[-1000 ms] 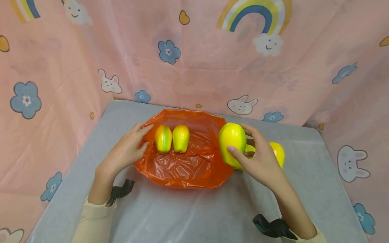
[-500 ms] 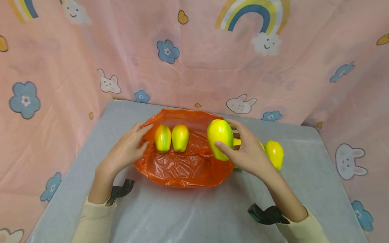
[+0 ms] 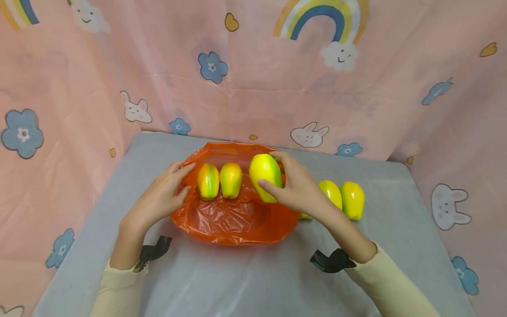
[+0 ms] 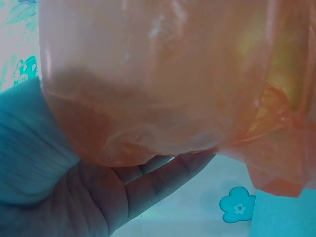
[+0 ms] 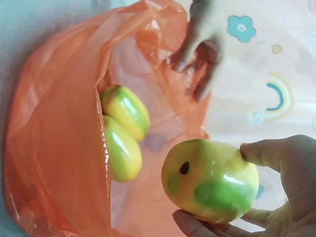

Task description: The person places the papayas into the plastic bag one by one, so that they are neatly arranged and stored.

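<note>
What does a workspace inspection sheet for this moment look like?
Surface: grey table.
Job's things: orange bag lies open, holding two mangoes; a third mango is held over it.
Clutter: two more mangoes on the table, right of the bag.
Hands: left hand holds the bag's left rim; right hand grips the third mango.
Cables: nothing seen.
Surroundings: pink cartoon curtain on three sides.
</note>
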The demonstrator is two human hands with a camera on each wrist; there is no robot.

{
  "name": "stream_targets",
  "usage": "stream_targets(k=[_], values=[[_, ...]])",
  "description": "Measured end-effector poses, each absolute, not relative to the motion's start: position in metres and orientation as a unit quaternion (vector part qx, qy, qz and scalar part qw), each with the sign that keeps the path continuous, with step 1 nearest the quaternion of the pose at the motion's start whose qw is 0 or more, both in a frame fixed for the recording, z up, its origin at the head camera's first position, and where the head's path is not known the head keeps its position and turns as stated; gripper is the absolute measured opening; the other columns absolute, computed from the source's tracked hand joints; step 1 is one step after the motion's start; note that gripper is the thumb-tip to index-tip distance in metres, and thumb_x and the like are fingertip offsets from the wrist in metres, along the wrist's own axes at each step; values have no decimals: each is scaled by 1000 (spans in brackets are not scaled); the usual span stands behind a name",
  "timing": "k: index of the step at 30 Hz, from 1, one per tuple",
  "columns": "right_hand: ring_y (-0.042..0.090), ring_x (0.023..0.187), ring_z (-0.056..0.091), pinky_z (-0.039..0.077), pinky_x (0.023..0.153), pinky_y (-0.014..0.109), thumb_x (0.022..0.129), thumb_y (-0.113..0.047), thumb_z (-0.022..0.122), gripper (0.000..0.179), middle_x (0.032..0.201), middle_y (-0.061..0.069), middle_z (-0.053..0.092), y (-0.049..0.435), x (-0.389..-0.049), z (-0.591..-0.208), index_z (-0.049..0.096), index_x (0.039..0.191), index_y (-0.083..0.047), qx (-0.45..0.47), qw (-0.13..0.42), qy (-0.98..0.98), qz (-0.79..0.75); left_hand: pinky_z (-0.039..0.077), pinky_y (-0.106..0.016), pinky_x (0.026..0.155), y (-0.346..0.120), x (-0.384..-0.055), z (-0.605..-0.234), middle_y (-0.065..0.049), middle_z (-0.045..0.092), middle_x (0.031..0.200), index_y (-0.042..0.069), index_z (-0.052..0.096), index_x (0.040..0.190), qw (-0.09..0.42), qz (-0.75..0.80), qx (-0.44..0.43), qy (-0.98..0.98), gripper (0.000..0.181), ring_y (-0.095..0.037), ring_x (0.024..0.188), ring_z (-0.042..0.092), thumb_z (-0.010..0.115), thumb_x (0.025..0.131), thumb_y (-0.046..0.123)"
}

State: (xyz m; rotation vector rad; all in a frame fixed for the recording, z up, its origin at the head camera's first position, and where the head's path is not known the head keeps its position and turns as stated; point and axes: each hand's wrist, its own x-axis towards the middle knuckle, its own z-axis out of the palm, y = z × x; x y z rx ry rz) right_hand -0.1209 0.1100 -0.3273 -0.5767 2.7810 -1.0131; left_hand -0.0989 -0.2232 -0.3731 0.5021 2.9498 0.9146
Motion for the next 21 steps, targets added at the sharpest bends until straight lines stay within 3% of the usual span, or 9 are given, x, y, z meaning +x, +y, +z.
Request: stream_targets(k=[10,21], values=[[35,134,59,56,109,54,100,-42,70,81,159,17,50,95,-134,-338,35,162,-4,-192,107,922,-318,54,-50,92,-222,-99,-372,-20,57,141,1,48,157,10,295,163,942,61,-35,110,58,64,98,1],[32,128,59,56,107,51,100,-43,70,80,154,15,52,82,-150,-346,34,162,-8,-179,162,922,-302,56,-52,94,-223,-98,-369,-22,53,148,0,46,158,27,295,147,944,61,-36,111,58,64,99,2]])
